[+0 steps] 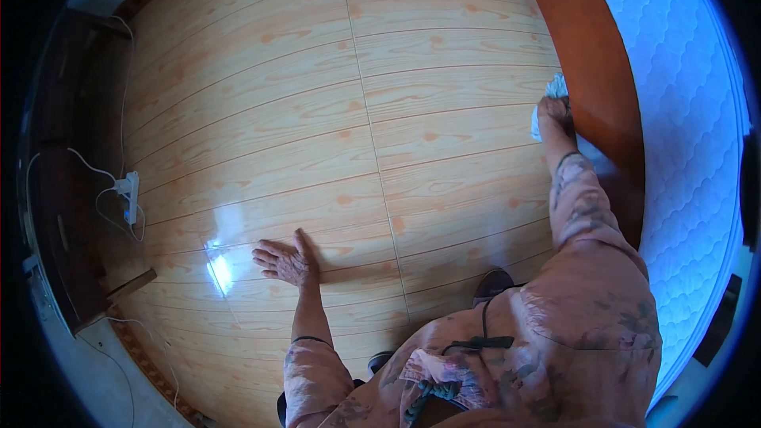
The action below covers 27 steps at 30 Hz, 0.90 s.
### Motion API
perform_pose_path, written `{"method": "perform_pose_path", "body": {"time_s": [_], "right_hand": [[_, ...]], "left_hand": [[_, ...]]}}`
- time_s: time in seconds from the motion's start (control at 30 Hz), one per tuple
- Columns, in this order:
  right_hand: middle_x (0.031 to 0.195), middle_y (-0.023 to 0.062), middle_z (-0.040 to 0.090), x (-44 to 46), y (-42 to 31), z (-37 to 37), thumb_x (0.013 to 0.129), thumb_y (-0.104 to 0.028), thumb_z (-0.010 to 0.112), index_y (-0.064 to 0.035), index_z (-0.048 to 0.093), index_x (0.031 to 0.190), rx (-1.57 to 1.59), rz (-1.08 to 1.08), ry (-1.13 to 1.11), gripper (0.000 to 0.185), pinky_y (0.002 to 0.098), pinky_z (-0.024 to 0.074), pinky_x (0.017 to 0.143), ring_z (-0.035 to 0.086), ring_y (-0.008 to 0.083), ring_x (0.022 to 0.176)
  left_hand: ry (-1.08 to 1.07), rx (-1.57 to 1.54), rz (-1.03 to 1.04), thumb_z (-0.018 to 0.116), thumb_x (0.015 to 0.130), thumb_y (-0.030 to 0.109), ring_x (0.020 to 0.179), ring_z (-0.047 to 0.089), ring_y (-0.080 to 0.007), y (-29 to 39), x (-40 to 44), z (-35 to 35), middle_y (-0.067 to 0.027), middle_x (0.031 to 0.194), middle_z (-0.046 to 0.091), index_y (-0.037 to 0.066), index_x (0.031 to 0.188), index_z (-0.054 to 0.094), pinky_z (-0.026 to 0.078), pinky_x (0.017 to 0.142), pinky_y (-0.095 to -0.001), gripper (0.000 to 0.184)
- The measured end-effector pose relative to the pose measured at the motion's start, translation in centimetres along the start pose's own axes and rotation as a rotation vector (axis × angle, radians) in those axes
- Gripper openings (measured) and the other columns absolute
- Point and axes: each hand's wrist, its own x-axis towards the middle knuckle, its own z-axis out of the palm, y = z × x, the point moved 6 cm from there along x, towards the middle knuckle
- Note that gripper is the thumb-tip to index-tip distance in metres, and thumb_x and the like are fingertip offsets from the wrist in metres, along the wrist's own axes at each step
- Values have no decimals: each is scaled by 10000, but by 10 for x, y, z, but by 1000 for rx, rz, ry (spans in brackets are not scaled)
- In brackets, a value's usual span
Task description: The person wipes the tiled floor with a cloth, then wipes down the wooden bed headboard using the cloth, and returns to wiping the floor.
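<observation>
My right hand (557,111) is closed around a pale blue-white cloth (556,86). It presses the cloth near the base of the brown wooden bed side (596,55), where the board meets the floor; part of the cloth hangs out below the fingers. Over the wood-patterned tile floor (277,87), my left hand (287,260) is stretched out with its fingers spread. Nothing is in it. Whether the left palm touches the tiles I cannot tell.
A mattress with a light blue quilted cover (682,95) lies along the right. On the left stands a dark wooden cabinet (51,214), with a white power strip (129,194) and loose cables on the floor beside it. My shoe (493,282) shows below.
</observation>
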Motion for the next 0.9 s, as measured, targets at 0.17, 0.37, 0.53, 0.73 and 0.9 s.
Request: {"method": "perform_pose_path", "body": {"time_s": [0.17,0.37,0.53,0.73,0.9], "right_hand": [[1334,207,464,85,-110,39,847,-341,480,-66,458,1288,-164,-201,-93,521,423,358,1021,455,281,1236],[1325,152,488,-40,-287,-56,805,-301,531,-115,471,1316,94,-615,28,546,458,321,1047,410,305,1264],[1414,197,335,-211,-399,-69,764,-177,582,-143,458,1349,416,-970,-48,599,492,366,1005,334,349,1311],[1305,246,384,-464,-415,-97,717,-155,598,-108,534,1225,596,-1587,-93,514,515,384,886,416,394,1171],[1287,195,419,-610,-359,-87,736,-167,572,-148,531,1228,734,-1844,-114,494,500,367,937,452,361,1172]], "left_hand": [[-9,9,7,406,804,739,1422,26,-375,0,2,4,-242,1523,72,29,1474,110,47,1113,-560,1020],[-19,-14,19,404,780,770,1422,-2,-385,-5,5,10,-266,1517,54,25,1475,86,30,1104,-582,1068],[-5,-31,42,395,782,770,1419,-11,-395,-5,4,9,-273,1515,50,17,1473,74,26,1097,-594,1071],[-28,-59,43,398,783,768,1416,-12,-405,-3,3,5,-274,1515,48,11,1470,89,22,1095,-596,1067],[-40,-45,29,407,778,765,1420,-4,-391,-4,4,7,-274,1516,43,10,1470,97,21,1101,-585,1070]]}}
